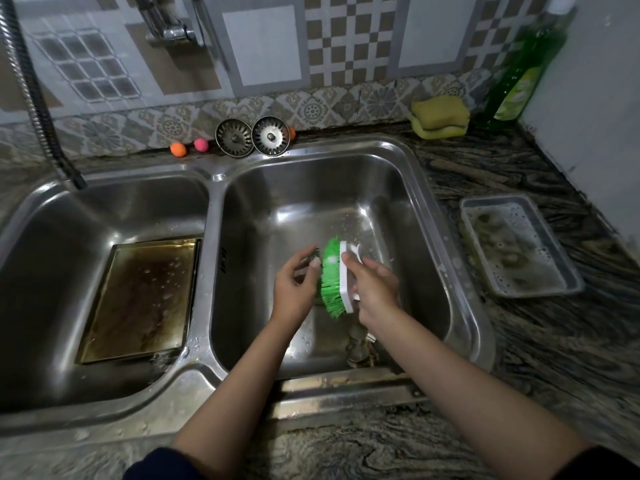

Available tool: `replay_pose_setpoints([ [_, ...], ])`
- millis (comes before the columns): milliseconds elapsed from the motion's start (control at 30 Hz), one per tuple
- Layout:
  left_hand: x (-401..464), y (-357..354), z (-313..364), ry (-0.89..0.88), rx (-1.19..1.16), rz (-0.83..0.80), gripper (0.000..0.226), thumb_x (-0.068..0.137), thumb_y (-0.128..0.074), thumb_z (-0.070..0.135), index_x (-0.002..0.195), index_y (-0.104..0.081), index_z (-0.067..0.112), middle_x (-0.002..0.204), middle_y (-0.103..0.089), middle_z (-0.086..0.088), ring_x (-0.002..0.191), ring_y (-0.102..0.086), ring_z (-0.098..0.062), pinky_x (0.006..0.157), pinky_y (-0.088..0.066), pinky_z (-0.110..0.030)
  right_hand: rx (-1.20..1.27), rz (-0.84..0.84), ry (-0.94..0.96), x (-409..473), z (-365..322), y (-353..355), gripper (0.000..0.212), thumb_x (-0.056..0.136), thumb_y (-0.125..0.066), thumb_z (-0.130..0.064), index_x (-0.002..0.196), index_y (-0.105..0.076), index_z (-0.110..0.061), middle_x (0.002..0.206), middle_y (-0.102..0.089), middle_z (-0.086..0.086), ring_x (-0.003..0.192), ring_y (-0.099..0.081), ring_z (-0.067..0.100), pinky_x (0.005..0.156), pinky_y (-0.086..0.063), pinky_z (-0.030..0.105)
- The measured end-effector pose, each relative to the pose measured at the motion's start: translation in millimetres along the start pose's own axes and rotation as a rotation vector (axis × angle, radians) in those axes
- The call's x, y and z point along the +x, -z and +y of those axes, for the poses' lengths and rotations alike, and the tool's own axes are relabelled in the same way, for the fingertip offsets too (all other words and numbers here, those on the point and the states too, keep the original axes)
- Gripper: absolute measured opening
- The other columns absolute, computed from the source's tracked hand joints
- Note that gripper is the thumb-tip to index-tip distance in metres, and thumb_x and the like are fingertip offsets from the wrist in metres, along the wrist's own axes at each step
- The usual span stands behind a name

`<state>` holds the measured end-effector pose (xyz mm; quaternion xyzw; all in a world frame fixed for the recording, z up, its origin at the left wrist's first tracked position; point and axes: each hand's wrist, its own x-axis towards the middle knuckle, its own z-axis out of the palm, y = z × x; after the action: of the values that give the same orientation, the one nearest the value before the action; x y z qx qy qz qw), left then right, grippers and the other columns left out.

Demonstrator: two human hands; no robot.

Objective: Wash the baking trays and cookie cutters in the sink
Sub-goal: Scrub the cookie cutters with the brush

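Over the middle of the right basin of a stainless steel double sink (429,188), the left hand (294,289) is pinching a small metal object (311,261) between thumb and fingertips; it is mostly hidden and blurred, so its shape and direction cannot be told. The right hand (375,289) is curling around the white back of a green-bristled scrubbing brush (334,277), whose long axis is running from the near edge toward the far edge, bristles facing left against the object. Two baking trays are showing: a brown-stained rectangular metal tray (145,299) is lying in the left basin against its right wall, and a grey rectangular tray with suds (519,244) is sitting on the marbled countertop (519,358) beside the sink's right edge. Two round metal strainers (252,136) are leaning along the back edge, beside small coloured balls (189,147). A yellow sponge (439,116) and a green detergent bottle (523,71) are standing at the far right corner.
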<state>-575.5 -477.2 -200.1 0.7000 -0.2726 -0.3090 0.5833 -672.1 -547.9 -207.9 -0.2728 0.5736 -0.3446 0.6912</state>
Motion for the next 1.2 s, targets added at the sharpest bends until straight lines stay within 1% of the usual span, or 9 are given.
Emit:
replay_pose_setpoints([
  [100, 7, 4, 0, 0.185, -0.131, 0.020, 0.029, 0.093, -0.057, 0.012, 0.121, -0.061, 0.018, 0.106, -0.066, -0.004, 0.088, -0.065, -0.011, 0.076, -0.058, -0.037, -0.083, -0.120, 0.185, -5, -12, 6, 0.048, 0.068, -0.084, -0.024, 0.112, -0.065, -0.017, 0.103, -0.070, 0.007, 0.075, -0.065, 0.015, 0.050, -0.050, 0.021],
  [233, 13, 1, 9, 0.430, -0.394, -0.006, 0.030, 0.092, -0.053, 0.006, 0.121, -0.058, 0.012, 0.076, -0.065, -0.007, 0.053, -0.060, -0.016, 0.054, -0.050, -0.029, -0.293, -0.230, 0.367, 0, -14, 2, 0.050, 0.064, -0.086, -0.018, 0.110, -0.066, -0.015, 0.098, -0.071, 0.000, 0.086, -0.069, 0.015, 0.073, -0.058, 0.029],
  [333, 11, 0, 5, 0.497, -0.410, -0.022, 0.032, 0.094, -0.046, 0.003, 0.124, -0.056, 0.010, 0.088, -0.066, -0.011, 0.061, -0.065, -0.021, 0.049, -0.055, -0.032, -0.461, -0.139, 0.465, 12, -8, -3, 0.050, 0.059, -0.087, -0.032, 0.104, -0.068, -0.025, 0.099, -0.070, -0.005, 0.090, -0.067, 0.013, 0.075, -0.054, 0.027],
  [467, 10, 1, 1, 0.582, -0.484, 0.032, 0.032, 0.097, -0.043, 0.004, 0.123, -0.055, 0.019, 0.093, -0.064, -0.007, 0.071, -0.065, -0.022, 0.047, -0.055, -0.030, -0.472, -0.088, 0.482, 15, -8, -6, 0.047, 0.063, -0.086, -0.025, 0.106, -0.067, -0.019, 0.100, -0.068, -0.005, 0.090, -0.065, 0.013, 0.071, -0.050, 0.020],
  [667, 28, 8, 6, 0.573, -0.607, 0.076, 0.043, 0.088, -0.052, -0.001, 0.129, -0.054, 0.015, 0.090, -0.066, -0.013, 0.069, -0.061, -0.023, 0.063, -0.051, -0.031, -0.435, -0.204, 0.461, -2, 3, -3, 0.047, 0.063, -0.087, -0.020, 0.106, -0.067, -0.017, 0.098, -0.070, -0.002, 0.086, -0.067, 0.011, 0.074, -0.054, 0.021],
  [833, 16, 12, 11, 0.596, -0.605, -0.041, 0.036, 0.096, -0.043, 0.005, 0.128, -0.052, 0.018, 0.096, -0.065, -0.008, 0.066, -0.066, -0.015, 0.053, -0.055, -0.026, -0.513, -0.066, 0.525, 10, -5, -12, 0.045, 0.066, -0.085, -0.025, 0.107, -0.067, -0.017, 0.101, -0.067, -0.003, 0.089, -0.064, 0.013, 0.067, -0.046, 0.014],
  [1000, 4, 53, 31, 0.483, -0.632, -0.113, 0.033, 0.094, -0.044, 0.004, 0.122, -0.056, 0.018, 0.094, -0.068, -0.006, 0.073, -0.067, -0.018, 0.063, -0.055, -0.029, -0.463, 0.023, 0.520, 11, -15, -13, 0.044, 0.067, -0.084, -0.022, 0.107, -0.066, -0.016, 0.101, -0.062, -0.005, 0.093, -0.060, 0.013, 0.066, -0.042, 0.012],
  [1100, -7, 104, 46, 0.335, -0.517, -0.115, 0.033, 0.091, -0.047, 0.000, 0.118, -0.061, 0.016, 0.092, -0.071, -0.004, 0.076, -0.068, -0.018, 0.065, -0.055, -0.028, -0.469, 0.004, 0.515, 4, -15, -4, 0.044, 0.067, -0.084, -0.021, 0.107, -0.066, -0.016, 0.101, -0.061, -0.006, 0.090, -0.059, 0.009, 0.062, -0.040, 0.006],
  [1200, -23, 165, 55, 0.209, -0.203, -0.054, 0.031, 0.088, -0.055, -0.004, 0.110, -0.067, 0.014, 0.098, -0.070, -0.007, 0.081, -0.062, -0.020, 0.067, -0.048, -0.028, -0.537, -0.029, 0.532, -9, -10, 4, 0.045, 0.068, -0.084, -0.021, 0.108, -0.067, -0.013, 0.099, -0.062, -0.005, 0.078, -0.056, 0.001, 0.058, -0.039, 0.003],
])
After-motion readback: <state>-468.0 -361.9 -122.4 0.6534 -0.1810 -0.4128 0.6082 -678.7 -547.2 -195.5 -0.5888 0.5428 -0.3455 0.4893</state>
